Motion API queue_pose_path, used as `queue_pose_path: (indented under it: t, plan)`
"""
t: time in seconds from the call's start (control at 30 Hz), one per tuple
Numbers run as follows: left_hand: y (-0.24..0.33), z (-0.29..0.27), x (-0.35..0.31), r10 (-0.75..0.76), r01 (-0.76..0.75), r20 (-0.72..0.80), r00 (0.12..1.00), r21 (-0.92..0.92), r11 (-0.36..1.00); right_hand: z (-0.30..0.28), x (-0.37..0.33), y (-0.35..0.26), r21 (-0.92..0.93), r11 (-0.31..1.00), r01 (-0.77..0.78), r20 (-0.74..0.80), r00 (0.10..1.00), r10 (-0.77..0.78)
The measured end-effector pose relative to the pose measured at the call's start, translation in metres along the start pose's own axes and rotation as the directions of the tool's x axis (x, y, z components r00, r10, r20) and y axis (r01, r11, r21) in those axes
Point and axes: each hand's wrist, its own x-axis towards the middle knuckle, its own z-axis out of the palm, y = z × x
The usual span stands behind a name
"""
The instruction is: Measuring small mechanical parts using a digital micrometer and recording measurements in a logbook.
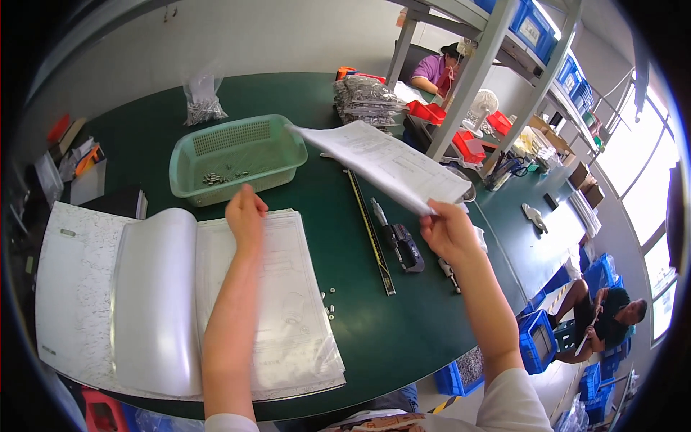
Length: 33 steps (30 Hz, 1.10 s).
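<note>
My right hand [450,230] grips the near corner of a stack of white printed sheets [389,162], held tilted above the table. My left hand [247,214] hovers at the upper edge of an open folder [270,309] of drawings in clear sleeves. Its fingers are curled together; whatever they hold, if anything, is hidden. Just beyond it sits a pale green plastic basket [237,155] with some small metal parts [214,178] in it. Between my hands lie a black and yellow ruler [371,234] and a digital micrometer [399,241].
Several tiny metal pieces [330,309] lie beside the folder. A clear bag of metal parts [204,101] and a pile of bagged parts [367,101] stand farther back. A shelf post [475,79] rises at right. Two other people [432,72] [612,317] sit beyond the table.
</note>
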Motion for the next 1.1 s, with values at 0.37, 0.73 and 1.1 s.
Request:
queue_pose_path:
  t: [0.37,0.73,1.1]
  plan:
    - [0.121,-0.036,-0.045,0.002,-0.145,0.246,0.969,0.564,0.813,-0.079,-0.090,0.033,-0.330,0.941,-0.072,0.406,0.889,0.210]
    - [0.066,-0.052,-0.101,-0.168,-0.119,0.349,0.922,0.669,0.734,-0.026,-0.077,0.026,-0.951,0.026,0.307,0.272,0.878,-0.393]
    - [0.066,-0.054,-0.104,-0.140,-0.156,0.380,0.914,0.650,0.744,0.033,-0.030,0.100,-0.693,-0.138,0.708,0.709,0.633,-0.309]
